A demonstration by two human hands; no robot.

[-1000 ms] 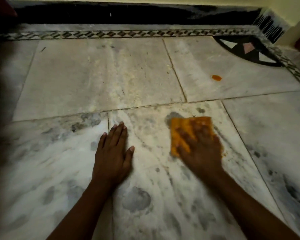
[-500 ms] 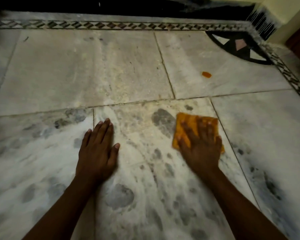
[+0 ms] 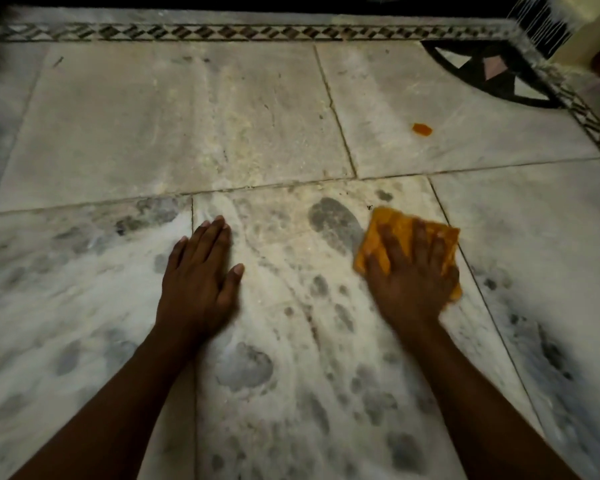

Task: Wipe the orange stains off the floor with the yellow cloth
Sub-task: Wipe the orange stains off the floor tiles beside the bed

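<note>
One folded yellow cloth (image 3: 395, 233) lies partly hidden under the flat, spread right hand (image 3: 413, 282); one orange stain (image 3: 422, 129) sits well beyond it. The left hand (image 3: 198, 282) rests flat on the grey-mottled marble floor (image 3: 153, 126).

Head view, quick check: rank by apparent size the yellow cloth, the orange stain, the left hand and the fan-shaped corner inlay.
1. Corner inlay, though farther away and partly cut off.
2. Left hand and cloth: too close to rank, the cloth being partly under the right hand.
3. Stain, smallest.
</note>
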